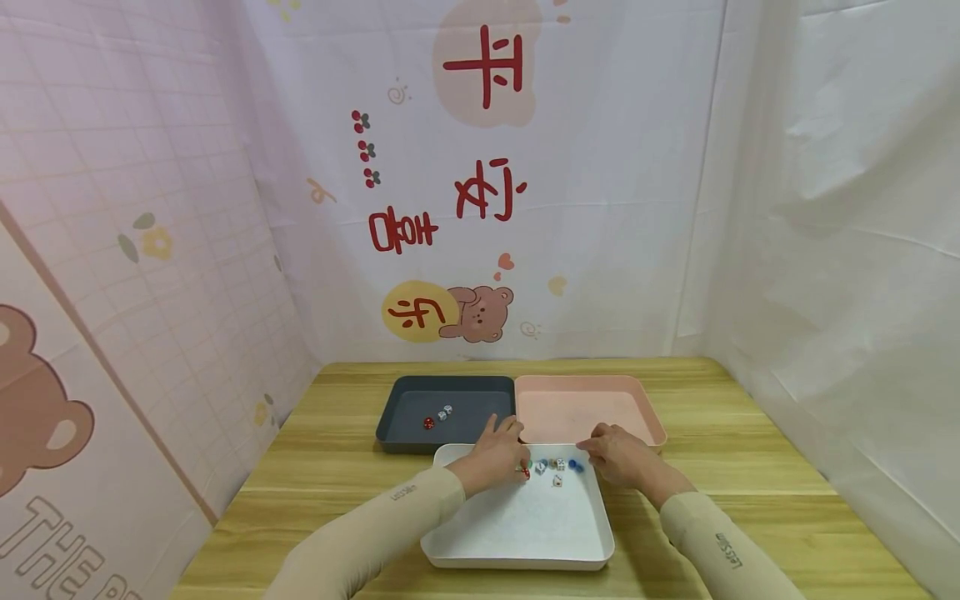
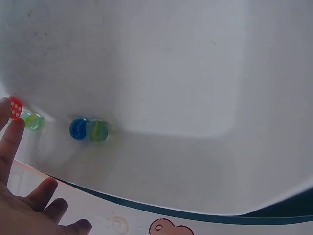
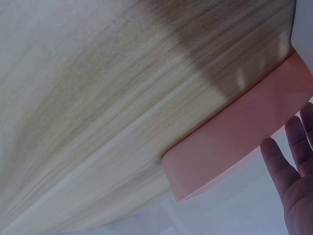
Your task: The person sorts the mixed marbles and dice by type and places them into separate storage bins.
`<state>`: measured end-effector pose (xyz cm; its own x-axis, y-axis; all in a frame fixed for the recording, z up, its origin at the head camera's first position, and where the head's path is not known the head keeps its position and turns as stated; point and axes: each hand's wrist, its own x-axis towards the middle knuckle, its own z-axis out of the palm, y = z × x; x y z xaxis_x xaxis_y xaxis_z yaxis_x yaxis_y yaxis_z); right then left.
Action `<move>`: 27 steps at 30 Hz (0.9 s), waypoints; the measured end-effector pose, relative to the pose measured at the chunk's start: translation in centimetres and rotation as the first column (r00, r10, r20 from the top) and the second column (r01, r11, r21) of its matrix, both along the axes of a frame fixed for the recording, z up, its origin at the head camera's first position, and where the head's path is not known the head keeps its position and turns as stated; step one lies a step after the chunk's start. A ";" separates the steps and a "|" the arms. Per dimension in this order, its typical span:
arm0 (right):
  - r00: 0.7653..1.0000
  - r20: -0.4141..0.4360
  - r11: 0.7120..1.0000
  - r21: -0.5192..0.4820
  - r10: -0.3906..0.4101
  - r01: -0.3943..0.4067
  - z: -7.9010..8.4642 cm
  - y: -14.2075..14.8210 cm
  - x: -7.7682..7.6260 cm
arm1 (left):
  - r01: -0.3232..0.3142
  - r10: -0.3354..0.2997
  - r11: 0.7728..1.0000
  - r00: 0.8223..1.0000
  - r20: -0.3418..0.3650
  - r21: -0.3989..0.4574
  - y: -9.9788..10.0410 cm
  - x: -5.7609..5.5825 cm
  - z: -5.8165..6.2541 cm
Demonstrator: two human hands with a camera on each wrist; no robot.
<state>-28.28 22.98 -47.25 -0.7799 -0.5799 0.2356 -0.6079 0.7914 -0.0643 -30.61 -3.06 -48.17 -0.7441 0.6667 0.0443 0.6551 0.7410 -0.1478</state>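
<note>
My left hand (image 1: 491, 458) reaches over the back of the white tray (image 1: 525, 525), pinching a red die (image 2: 16, 107) with white dots between thumb and index finger. Its other fingers spread apart in the left wrist view. Close by it lie a green marble (image 2: 33, 121) and a blue marble (image 2: 78, 129) touching a yellow-green one (image 2: 98, 130). White dice (image 1: 557, 481) and more marbles (image 1: 576, 466) sit along the tray's back wall. At the back right corner is my right hand (image 1: 626, 457), its fingers loosely extended beside the pink tray (image 3: 220, 156); what its fingertips touch is hidden.
Behind the white tray, a dark grey tray (image 1: 450, 382) stands at left against the pink one. It holds a red die (image 1: 428, 423) and two white dice (image 1: 445, 412). All stand on a wood-grain table (image 1: 750, 483), with printed cloth (image 1: 615, 208) hanging behind and at both sides.
</note>
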 end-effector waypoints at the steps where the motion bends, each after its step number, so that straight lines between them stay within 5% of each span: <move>1: 1.000 -0.003 1.000 0.000 0.002 -0.002 0.0 0.0 0.0 | 0.003 -0.003 1.000 1.000 0.000 0.004 0.0 0.0 0.0; 15: 1.000 -0.015 1.000 -0.009 0.006 -0.006 0.0 0.1 0.0 | -0.052 0.049 0.994 0.998 0.031 0.097 -0.9 -0.9 2.7; 27: 0.999 -0.038 1.000 -0.004 0.030 -0.030 -0.2 0.2 -0.1 | -0.210 0.209 0.955 0.978 0.027 0.210 -4.8 -4.1 4.5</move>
<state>-28.35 23.14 -47.41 -0.7525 -0.6017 0.2678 -0.6334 0.7725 -0.0443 -34.72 -7.84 -43.65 -0.8665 0.4719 0.1627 0.4823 0.8755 0.0290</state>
